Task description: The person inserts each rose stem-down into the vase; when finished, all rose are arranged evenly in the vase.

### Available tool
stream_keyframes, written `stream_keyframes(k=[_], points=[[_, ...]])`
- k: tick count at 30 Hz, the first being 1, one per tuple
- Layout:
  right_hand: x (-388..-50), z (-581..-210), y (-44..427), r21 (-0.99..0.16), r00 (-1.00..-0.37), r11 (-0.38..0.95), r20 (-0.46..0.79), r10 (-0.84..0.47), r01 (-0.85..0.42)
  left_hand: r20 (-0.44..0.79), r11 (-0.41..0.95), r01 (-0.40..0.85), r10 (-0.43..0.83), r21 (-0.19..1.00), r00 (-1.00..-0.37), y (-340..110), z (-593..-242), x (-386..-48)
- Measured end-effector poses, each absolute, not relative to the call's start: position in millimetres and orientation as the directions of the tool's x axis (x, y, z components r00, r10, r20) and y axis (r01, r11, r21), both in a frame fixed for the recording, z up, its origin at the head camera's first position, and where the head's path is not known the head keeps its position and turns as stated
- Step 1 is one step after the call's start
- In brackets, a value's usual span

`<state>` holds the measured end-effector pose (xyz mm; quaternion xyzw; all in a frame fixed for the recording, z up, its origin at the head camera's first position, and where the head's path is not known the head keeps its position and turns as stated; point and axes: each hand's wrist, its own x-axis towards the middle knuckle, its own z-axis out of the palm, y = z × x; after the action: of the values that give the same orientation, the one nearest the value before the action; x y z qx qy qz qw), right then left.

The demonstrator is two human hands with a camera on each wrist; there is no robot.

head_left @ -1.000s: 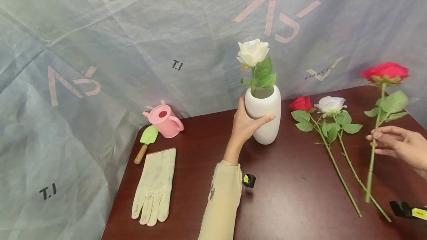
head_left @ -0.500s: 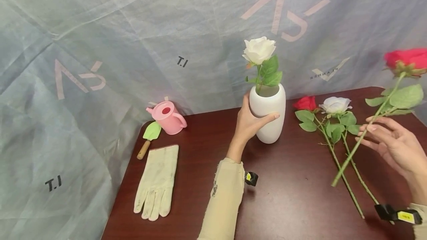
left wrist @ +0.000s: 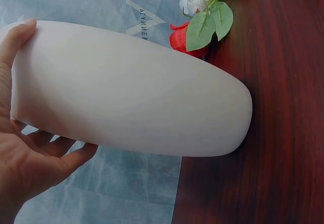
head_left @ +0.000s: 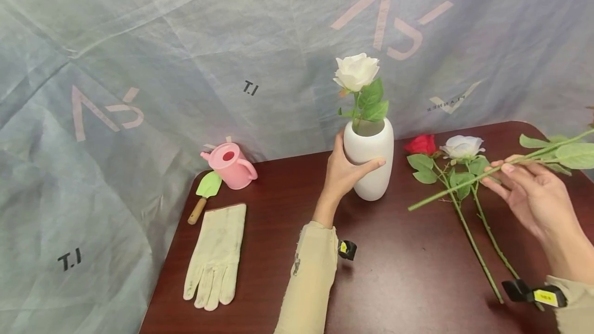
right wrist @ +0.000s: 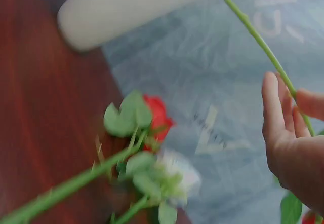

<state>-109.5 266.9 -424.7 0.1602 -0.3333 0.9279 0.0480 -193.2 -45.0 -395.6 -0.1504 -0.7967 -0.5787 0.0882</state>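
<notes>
My left hand [head_left: 341, 177] grips the white vase [head_left: 373, 169] round its upper side, thumb across the front. The vase stands upright, with one white rose [head_left: 356, 72] in its mouth; the stem's lower end is hidden inside. At the right, my right hand [head_left: 540, 197] pinches the green stem of a rose [head_left: 445, 194] between thumb and fingers. That stem lies nearly level above the table, cut end pointing left toward the vase. Its bloom is beyond the head view; some red petals [right wrist: 310, 218] show in the right wrist view's lower corner.
Under the held stem, a red rose [head_left: 419, 144] and a white rose [head_left: 461, 147] lie on the dark wooden table [head_left: 380, 287]. At the left are a pink watering can [head_left: 234, 169], a green trowel [head_left: 209, 185] and a pale glove [head_left: 218, 256]. A grey cloth [head_left: 185, 66] hangs behind.
The rose in my right hand has turned from upright to nearly level, its cut end swinging left and up toward the vase. My left hand stays on the vase.
</notes>
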Motion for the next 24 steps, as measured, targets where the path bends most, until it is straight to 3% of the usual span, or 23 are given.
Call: stream_keyframes(k=[5, 12, 17, 24], points=[[-121, -409, 259, -0.423, -0.982, -0.9, 0.183, 0.033, -0.109, 0.325, 0.277, 0.351, 0.136, 0.895, -0.936, -46, -396, -195], [-137, -381, 238, -0.304, -0.995, -0.949, 0.084, 0.059, -0.082, 0.304, 0.252, 0.332, 0.144, 0.909, -0.942, -47, -388, -187], [-144, -359, 220, -0.317, -0.986, -0.934, 0.05, 0.158, -0.166, 0.3, 0.242, 0.329, 0.151, 0.913, -0.942, -47, -366, -171], [-153, -340, 203, -0.386, -0.967, -0.891, 0.016, 0.253, -0.24, 0.287, 0.249, 0.316, 0.145, 0.916, -0.947, -46, -368, -173]])
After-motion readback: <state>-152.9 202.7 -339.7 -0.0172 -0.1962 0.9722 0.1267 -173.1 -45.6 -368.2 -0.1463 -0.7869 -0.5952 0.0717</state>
